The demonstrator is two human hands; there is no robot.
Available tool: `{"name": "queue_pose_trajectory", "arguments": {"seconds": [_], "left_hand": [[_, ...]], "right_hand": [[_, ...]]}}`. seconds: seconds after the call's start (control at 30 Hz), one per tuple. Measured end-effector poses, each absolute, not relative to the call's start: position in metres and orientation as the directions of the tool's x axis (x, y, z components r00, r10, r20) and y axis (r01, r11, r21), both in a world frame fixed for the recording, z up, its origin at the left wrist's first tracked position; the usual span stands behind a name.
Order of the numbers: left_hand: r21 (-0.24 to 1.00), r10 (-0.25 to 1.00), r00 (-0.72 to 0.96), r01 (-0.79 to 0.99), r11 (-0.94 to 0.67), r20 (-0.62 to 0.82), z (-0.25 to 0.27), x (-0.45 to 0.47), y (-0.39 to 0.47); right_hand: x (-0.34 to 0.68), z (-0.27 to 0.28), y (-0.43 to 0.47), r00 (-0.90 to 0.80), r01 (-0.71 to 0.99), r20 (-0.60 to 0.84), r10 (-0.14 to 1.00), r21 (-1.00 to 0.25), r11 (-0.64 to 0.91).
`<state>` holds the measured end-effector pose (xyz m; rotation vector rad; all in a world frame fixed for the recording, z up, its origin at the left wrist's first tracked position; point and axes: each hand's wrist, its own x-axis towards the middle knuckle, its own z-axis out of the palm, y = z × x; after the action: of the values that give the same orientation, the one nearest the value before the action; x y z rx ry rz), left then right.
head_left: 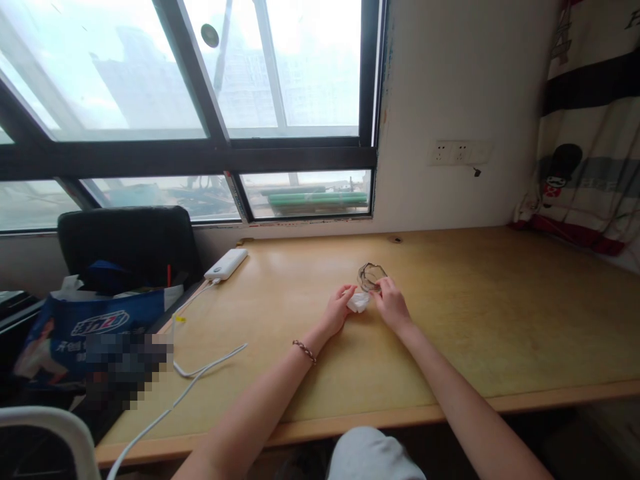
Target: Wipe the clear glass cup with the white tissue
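Far to your left a black chair holds one blue printed bag, parked off the desk so the work surface stays free. Next comes one white power bank near the window edge of the wooden desk, its white cable trailing off the front edge, out of your arms' way. At the middle, your left hand, with one beaded bracelet on the wrist, curls its fingers onto one small white tissue, pressing it down on the desk so it seems steadied there. Touching it on the right, one clear faceted glass appears tipped with its mouth towards you, and your right hand pinches its rim with narrowed fingertips, which looks like a way to keep it from rolling. Both hands are closed in close together, glass and tissue between them. Further right, one row of white wall sockets sits above the desk, and one patterned curtain hangs at the far edge.
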<state>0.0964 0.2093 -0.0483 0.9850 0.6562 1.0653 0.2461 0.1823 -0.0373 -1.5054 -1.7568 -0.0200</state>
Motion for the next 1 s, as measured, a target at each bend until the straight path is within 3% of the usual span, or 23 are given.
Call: {"name": "queue_pose_trajectory", "arguments": {"seconds": [0.23, 0.53, 0.7, 1.0], "left_hand": [[0.949, 0.908, 0.418, -0.286, 0.135, -0.003, -0.049, 0.097, 0.208], [0.975, 0.896, 0.443, -0.205, 0.089, 0.011, -0.060, 0.094, 0.214], [0.972, 0.887, 0.462, -0.210, 0.102, 0.006, -0.060, 0.094, 0.214], [0.978, 0.890, 0.456, -0.179, 0.107, -0.014, -0.051, 0.095, 0.211]], "right_hand": [[0.375, -0.040, 0.244, 0.080, 0.933, 0.516, 0.853, -0.341, 0.119], [0.501, -0.058, 0.282, 0.224, 0.968, 0.318, 0.921, -0.181, -0.173], [0.529, -0.068, 0.292, 0.233, 0.966, 0.293, 0.927, -0.180, -0.186], [0.557, -0.078, 0.305, 0.120, 0.979, 0.290, 0.949, -0.194, -0.065]]}}
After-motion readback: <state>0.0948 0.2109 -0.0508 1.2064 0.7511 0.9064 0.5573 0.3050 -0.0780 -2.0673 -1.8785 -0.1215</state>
